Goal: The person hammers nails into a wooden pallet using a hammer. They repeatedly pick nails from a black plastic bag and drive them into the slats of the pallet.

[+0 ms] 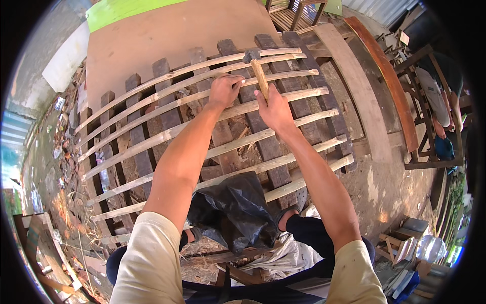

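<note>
My right hand is wrapped round the wooden handle of a hammer. Its dark metal head lies over the upper slats, beyond my hand. Just to the left, my left hand is closed, thumb and fingers pinched together low over a slat. Whatever is in that pinch is too small to make out. Under both hands lies a frame of long, pale bamboo slats, set side by side across several dark, weathered wooden boards.
A black plastic sheet lies between my feet at the near slats. Beyond the frame is a large brown board. To the right are a pale plank, a reddish-brown plank and another person beside a wooden frame.
</note>
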`<state>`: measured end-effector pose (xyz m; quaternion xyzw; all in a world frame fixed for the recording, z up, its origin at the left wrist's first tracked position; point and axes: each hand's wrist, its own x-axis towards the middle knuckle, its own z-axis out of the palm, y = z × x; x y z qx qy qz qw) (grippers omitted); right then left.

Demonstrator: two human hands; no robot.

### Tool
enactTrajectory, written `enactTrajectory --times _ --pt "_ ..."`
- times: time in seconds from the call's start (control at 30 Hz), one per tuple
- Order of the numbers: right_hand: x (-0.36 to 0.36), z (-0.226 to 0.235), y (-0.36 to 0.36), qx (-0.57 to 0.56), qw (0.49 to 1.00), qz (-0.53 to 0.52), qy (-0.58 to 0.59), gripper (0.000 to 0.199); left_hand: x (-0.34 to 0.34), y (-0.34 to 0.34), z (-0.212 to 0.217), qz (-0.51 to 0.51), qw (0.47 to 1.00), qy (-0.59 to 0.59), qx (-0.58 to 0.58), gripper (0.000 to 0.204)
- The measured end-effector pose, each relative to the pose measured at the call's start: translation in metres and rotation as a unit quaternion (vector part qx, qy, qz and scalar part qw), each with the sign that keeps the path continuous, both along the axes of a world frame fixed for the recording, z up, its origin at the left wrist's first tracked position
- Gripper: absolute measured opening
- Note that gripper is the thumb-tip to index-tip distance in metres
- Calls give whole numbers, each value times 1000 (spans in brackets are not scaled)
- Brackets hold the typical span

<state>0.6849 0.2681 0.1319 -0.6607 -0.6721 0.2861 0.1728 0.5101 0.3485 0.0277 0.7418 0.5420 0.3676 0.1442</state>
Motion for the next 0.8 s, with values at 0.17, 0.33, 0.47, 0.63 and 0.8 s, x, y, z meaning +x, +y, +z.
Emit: enactTrajectory --times 0.17,0.33,0.47,0.63,0.8 --pt "7 -17 8 1 999 17 -48 47 2 -1 4 -22 999 -5 -35 22" --pt "3 9 6 4 1000 -14 -20 48 -26 -2 3 -109 990 87 -22 47" --pt "4 48 4 16 1000 -10 -13 47 -28 -37 18 74 924 348 -139 75" --pt "-12 82 -9 102 990 -32 95 42 -33 -65 40 90 909 294 -283 76" --pt "3 -8 -4 77 995 -35 45 38 -24 -60 42 76 909 283 -298 75"
